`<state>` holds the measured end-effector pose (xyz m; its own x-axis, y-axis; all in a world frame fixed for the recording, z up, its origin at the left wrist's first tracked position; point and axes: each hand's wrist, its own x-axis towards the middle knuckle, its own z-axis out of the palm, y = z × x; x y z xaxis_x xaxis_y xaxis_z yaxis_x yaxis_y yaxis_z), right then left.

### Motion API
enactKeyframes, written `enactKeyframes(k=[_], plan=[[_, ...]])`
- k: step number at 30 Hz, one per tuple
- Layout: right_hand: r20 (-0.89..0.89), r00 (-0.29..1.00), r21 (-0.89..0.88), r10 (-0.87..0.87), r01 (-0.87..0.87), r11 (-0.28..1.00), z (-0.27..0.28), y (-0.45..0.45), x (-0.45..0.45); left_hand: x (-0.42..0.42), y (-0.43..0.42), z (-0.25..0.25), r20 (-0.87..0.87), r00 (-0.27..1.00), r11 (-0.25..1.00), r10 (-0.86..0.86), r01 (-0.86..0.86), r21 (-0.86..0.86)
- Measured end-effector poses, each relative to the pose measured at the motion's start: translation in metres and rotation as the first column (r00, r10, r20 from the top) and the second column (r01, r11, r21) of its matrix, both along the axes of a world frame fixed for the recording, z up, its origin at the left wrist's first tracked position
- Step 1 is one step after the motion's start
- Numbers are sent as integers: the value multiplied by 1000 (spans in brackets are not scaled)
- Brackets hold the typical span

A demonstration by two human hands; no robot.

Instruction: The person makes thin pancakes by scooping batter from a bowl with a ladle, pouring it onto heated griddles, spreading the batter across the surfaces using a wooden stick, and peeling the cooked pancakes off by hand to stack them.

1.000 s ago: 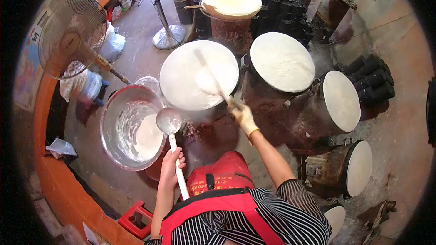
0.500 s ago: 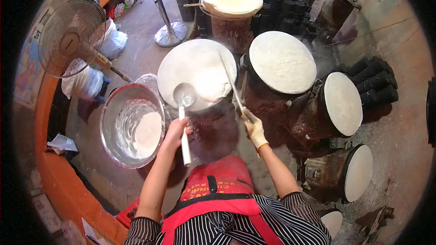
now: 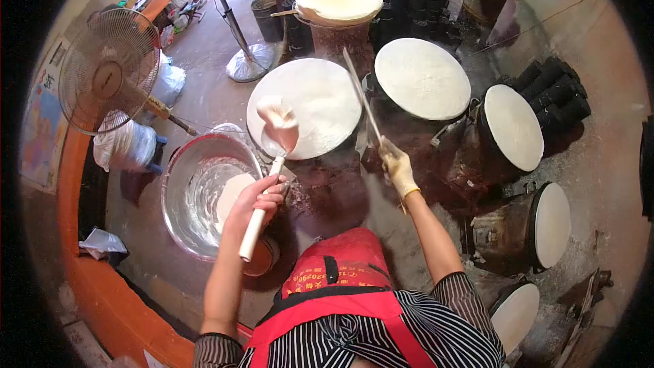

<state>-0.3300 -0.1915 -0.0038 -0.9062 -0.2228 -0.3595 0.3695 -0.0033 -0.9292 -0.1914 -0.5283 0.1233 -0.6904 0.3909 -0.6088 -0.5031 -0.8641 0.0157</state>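
While the bare left hand grips a ladle by its white handle, the gloved right hand is closed round a thin stick. Half a second ago the ladle's bowl faced up; now it tips and white batter leaves it above the round griddle, so pouring seems under way. A basin stands just left.

One ladle, one stick, one basin, two fans and at least nine pale discs show.
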Motion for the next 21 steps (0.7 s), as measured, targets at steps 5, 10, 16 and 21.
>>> enactKeyframes(k=[5,10,16,21], plan=[[-390,852,567,349,-76,820,-43,-33,152,17,-48,-4,156,979,992,-128,122,44],[-342,904,568,255,-17,823,-38,-52,179,46,-85,-18,101,956,876,-274,291,-385],[-214,937,697,278,-53,715,-15,-98,188,92,-54,1,55,871,434,-489,297,-850],[-288,942,198,-174,236,951,-52,-58,255,54,-37,-18,106,812,733,-574,567,-377]])
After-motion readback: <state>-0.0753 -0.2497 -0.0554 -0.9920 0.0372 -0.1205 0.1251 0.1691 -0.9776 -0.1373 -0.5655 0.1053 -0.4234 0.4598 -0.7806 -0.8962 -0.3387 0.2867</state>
